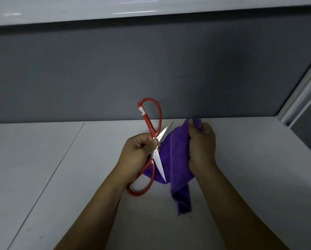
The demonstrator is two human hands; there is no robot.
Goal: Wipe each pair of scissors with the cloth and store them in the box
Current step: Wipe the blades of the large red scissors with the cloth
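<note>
While left hand [135,152] pinches scissors [158,164] at the pivot, right hand [202,147] grips cloth [176,159] — just beside.

Bare workstation, office-like: white tabletop [42,168] against grey partition panel [115,69], white frame strip [302,91] at right corner.

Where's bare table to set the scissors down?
Bare: the table left of the left hand, across the seam; also right of the right hand, up to the grey wall. Crowded: centre, where the hands hold scissors and purple cloth.
</note>
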